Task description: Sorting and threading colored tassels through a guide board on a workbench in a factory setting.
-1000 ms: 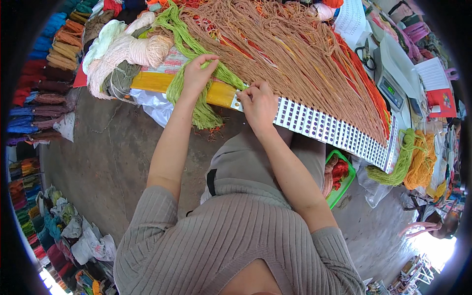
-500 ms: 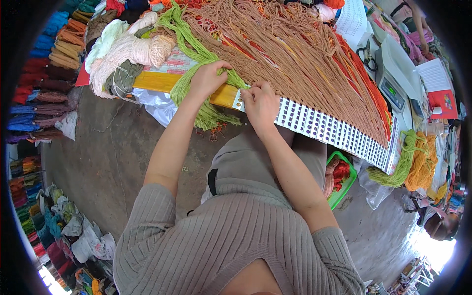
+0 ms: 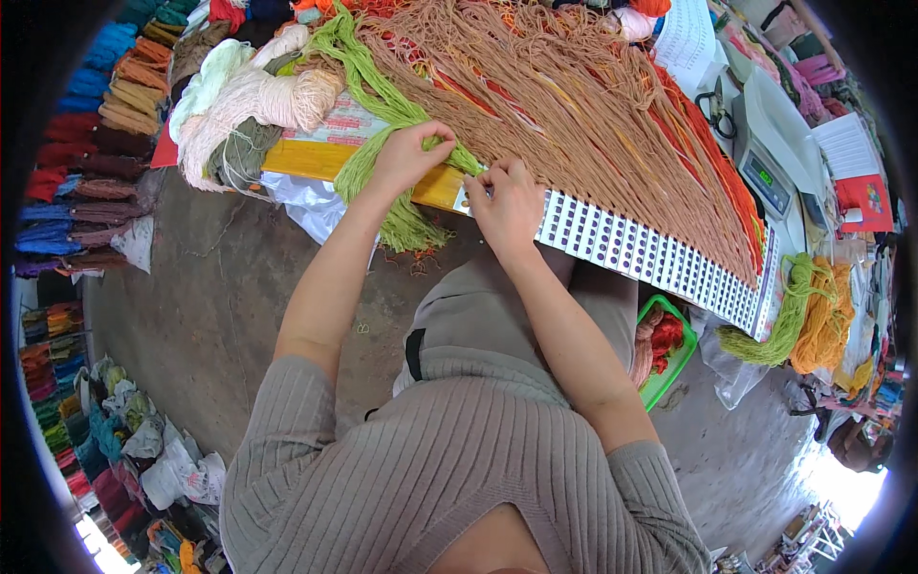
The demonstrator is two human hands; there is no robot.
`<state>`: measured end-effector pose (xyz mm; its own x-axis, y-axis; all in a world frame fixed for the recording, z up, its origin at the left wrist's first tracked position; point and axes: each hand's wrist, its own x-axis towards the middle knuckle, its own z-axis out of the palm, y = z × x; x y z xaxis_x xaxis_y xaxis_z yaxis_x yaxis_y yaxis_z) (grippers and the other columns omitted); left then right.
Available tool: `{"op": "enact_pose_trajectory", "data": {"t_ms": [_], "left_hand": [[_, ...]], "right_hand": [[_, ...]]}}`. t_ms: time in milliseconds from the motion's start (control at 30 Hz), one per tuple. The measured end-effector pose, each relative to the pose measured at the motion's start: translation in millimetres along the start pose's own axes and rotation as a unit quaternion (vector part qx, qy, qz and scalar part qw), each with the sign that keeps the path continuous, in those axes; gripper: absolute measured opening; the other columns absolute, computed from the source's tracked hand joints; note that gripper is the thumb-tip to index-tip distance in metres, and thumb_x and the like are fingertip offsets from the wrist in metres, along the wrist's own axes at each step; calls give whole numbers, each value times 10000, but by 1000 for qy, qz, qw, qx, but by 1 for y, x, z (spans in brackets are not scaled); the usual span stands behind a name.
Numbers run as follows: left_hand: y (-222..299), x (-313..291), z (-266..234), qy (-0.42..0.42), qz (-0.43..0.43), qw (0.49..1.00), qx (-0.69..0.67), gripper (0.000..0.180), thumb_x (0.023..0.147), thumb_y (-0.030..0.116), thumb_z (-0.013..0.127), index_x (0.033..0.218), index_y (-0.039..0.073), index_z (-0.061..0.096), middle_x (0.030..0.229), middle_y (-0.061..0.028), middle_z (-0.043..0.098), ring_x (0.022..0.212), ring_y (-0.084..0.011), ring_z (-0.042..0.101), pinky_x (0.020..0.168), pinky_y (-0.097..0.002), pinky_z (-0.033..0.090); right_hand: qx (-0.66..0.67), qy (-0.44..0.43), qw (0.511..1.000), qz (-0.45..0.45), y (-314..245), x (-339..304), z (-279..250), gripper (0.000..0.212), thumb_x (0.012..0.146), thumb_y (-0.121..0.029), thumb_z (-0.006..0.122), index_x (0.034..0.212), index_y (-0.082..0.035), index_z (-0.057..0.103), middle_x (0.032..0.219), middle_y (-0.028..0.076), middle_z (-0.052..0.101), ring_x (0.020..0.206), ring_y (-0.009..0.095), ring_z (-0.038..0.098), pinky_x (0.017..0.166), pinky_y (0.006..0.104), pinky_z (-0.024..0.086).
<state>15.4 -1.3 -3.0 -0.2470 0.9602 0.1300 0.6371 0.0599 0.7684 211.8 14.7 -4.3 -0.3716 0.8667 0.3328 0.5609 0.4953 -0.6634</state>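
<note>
A hank of light green yarn (image 3: 368, 77) runs down over the yellow board edge (image 3: 316, 156) and hangs in front of it. My left hand (image 3: 409, 158) lies over this hank, thumb and forefinger pinched on green yarn. Close to its right, my right hand (image 3: 510, 206) is closed at the left end of a white card strip with rows of dark holes (image 3: 626, 239). Its curled fingertips meet the end of the green hank; what they grip is hidden. Long brown yarn strands (image 3: 535, 105) fan away from the strip, with red and orange ones among them.
Pale pink and white skeins (image 3: 277, 100) lie at the table's left. At the right are a scale (image 3: 765, 172), scissors (image 3: 715, 113) and printed sheets (image 3: 684, 38). Green and orange hanks (image 3: 820, 316) hang off the right corner. Below sits a green basket (image 3: 681, 364) of yarn.
My left hand has shifted slightly right and down, its thumb and forefinger now in a pinch. The hanging green yarn ends have moved a little left. My right hand stays nearly in place.
</note>
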Motion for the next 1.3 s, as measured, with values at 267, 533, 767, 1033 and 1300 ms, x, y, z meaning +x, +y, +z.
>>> {"op": "enact_pose_trajectory", "data": {"t_ms": [267, 533, 767, 1033, 1300], "left_hand": [[12, -4, -1, -20, -14, 996, 86, 205, 819, 189, 641, 1019, 153, 670, 733, -123, 633, 620, -265, 582, 596, -366, 457], [2, -4, 3, 60, -1, 998, 20, 160, 842, 188, 667, 963, 87, 693, 797, -81, 687, 680, -185, 631, 639, -326, 483], [-3, 5, -8, 118, -117, 969, -185, 110, 846, 90, 682, 927, 17, 699, 710, -16, 639, 559, -62, 522, 511, -248, 409], [-1, 18, -19, 126, -221, 915, -313, 110, 851, 83, 689, 947, 32, 680, 649, 30, 548, 489, -46, 447, 415, -201, 300], [-2, 25, -25, 156, -257, 885, -356, 224, 865, 72, 668, 1082, 23, 642, 694, 19, 544, 517, -55, 462, 416, -197, 292]], "right_hand": [[6, -25, 1000, 7, 2, 0, 0, 205, 789, -290, 713, 733, -94, 690, 956, 29, 589, 945, 222, 573, 770, 396, 362], [-17, -33, 999, 13, -1, 0, -2, 276, 737, -246, 722, 931, -103, 588, 990, 71, 584, 946, 265, 575, 796, 408, 371], [-16, -10, 1000, 2, 0, -1, 0, 382, 710, -189, 704, 1032, -80, 530, 995, 86, 583, 942, 279, 588, 797, 419, 376], [-1, 3, 1000, -8, 1, -2, -1, 389, 700, -178, 700, 1032, -71, 527, 990, 87, 584, 936, 280, 589, 786, 418, 386], [-19, -1, 1000, 0, 0, -2, -1, 377, 721, -230, 719, 1011, -66, 542, 979, 108, 555, 937, 289, 580, 780, 426, 392]]}}
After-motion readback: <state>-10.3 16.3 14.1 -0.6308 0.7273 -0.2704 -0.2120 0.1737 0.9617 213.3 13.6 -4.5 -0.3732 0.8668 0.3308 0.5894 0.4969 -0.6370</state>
